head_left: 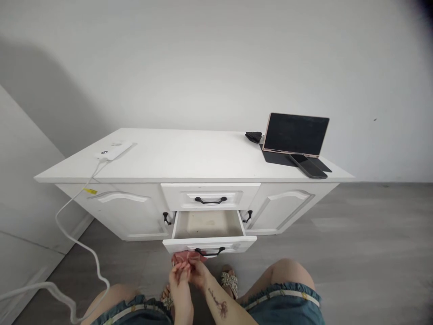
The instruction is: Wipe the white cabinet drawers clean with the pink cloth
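Observation:
I am low down in front of a white cabinet point(189, 158). Its lower middle drawer point(209, 243) is pulled open and looks bare inside. Just below the drawer front, my left hand point(179, 275) and my right hand point(199, 273) meet and both grip a small pink cloth point(185, 257). The upper drawer point(210, 197) with a black handle is closed. My knees show at the bottom edge on both sides.
On the cabinet top stand a propped tablet point(295, 134), a dark phone point(308, 166), a small black item point(253, 136) and a white device point(113, 150) whose white cable point(72, 234) trails to the floor at the left. Grey floor lies to the right.

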Available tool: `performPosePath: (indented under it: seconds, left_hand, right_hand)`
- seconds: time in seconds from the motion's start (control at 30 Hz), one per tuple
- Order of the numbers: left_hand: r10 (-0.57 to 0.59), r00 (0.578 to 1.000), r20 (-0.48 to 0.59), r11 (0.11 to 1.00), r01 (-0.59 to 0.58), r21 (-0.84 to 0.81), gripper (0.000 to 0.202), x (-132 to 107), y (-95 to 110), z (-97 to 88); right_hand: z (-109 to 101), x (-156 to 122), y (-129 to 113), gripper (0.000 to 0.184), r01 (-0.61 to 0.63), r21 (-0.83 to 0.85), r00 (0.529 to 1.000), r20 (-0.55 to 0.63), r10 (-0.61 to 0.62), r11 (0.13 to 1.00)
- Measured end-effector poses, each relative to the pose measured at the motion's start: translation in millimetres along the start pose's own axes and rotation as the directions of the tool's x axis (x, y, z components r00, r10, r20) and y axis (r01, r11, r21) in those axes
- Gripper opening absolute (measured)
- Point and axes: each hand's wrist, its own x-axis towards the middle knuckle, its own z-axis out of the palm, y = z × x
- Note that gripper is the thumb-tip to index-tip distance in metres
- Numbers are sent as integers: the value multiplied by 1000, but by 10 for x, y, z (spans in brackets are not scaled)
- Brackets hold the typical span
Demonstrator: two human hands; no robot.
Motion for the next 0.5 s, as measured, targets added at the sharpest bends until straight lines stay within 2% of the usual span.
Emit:
performPosePath:
  seconds: [0.07,0.1,0.2,0.27,0.33,0.43,0.5]
  left_hand:
    - [198,976,-94,974,-185,129,20,42,106,-115]
    - [255,957,-139,955,-227,190,20,66,154,-163]
    - [305,915,-263,930,-225,292,19,143,250,-260]
    - [208,917,-340,959,-123,255,18,190,263,-266]
    - [2,932,-362,990,49,131,16,228,224,-208]
    - [-303,929,-213,951,309,-1,24,247,77,10]
    - [-440,896,-51,898,441,3,30,224,-47,211]
  right_hand:
    - [126,-13,50,13,-103,50,995,18,102,993]
    - [176,-33,53,15,-137,75,990,30,135,988]
    - [264,-152,-40,15,-181,137,982,74,172,974]
    - [265,-274,-188,14,-184,168,981,87,171,968]
    - [219,-418,-388,14,-157,200,986,91,141,967]
    - [73,-638,-727,20,-115,216,988,126,89,970]
    - [-67,-768,-944,23,-77,214,985,166,41,974]
